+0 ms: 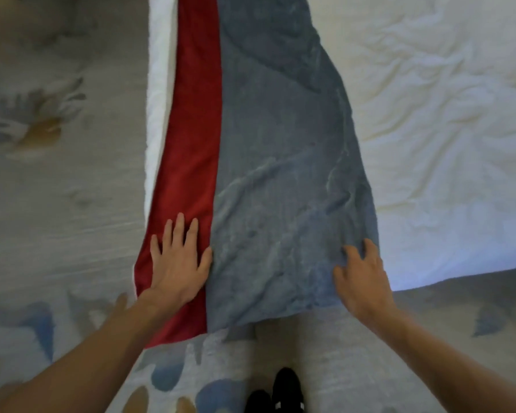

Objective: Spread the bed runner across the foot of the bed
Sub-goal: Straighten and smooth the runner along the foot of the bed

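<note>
A long bed runner (pixel 280 162), grey-blue with a red band (pixel 191 138) along its left side, lies along the edge of a bed covered in a rumpled white duvet (pixel 447 120). Its near end hangs over the bed's corner toward me. My left hand (pixel 178 260) lies flat with fingers spread on the red band, the thumb touching the grey part. My right hand (pixel 361 275) rests on the runner's right near corner, fingers curled and pressing into the grey fabric. The runner's surface shows shallow wrinkles near my hands.
A pale patterned carpet (pixel 57 189) with blue and tan leaf shapes covers the floor to the left and in front. A strip of white sheet (pixel 158 84) shows left of the red band. My dark shoes (pixel 277 391) stand at the bottom.
</note>
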The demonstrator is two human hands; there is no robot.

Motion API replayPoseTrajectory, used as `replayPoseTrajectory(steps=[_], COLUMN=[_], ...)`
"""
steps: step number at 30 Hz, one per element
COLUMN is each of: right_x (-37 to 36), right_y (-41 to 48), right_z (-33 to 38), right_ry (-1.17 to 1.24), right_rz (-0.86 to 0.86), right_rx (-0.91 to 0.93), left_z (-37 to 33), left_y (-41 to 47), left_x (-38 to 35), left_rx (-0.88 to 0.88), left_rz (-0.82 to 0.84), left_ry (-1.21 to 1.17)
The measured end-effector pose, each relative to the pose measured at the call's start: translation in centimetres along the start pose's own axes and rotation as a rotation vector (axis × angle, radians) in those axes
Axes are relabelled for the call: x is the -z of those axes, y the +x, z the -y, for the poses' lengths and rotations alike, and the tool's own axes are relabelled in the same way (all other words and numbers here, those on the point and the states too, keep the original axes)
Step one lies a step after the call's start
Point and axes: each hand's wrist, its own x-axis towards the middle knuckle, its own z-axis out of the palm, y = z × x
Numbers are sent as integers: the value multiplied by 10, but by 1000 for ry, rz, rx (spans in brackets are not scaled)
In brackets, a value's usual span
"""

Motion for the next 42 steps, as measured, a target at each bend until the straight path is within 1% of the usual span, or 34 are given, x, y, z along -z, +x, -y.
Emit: replayPoseTrajectory(steps=[3,5,7,10,12,15,18,20,23,27,32,35,42], right_x=[-7,-6,-5,-8,-10,-12,-13,-13,-10,-2,6,15,35], right_y=[1,4,7,7,9,18,31,39,45,39,22,17,21], right_z=[5,6,7,4,-2,-8,-11,-18,-27,-32,-46,-58,-90], right_ry=[27,33,65,112,136,314,453,501,549,507,409,342,269], right_rz=[-11,-52,-85,-134,-167,-186,-207,-200,-163,-117,-163,-176,-185], right_rx=[-29,-27,-62,-125,-171,-342,-518,-565,-529,-469,-426,-378,-320], left_z=[17,27,36,51,57,59,57,55,51,47,41,33,2], left_y=[-10,-14,-15,-12,-12,-16,-20,-22,-27,-29,-34,-39,-57], left_x=[0,2,3,2,-1,-3,-1,0,1,3,7,9,-2], left_rx=[30,27,73,179,162,115,145,192,274,356,346,357,430], left_rz=[-29,-62,-76,-80,-79,-157,-258,-278,-300,-299,-219,-211,-203], left_ry=[8,24,2,-131,-248,-344,-433,-512,-572,-610,-522,-494,-471])
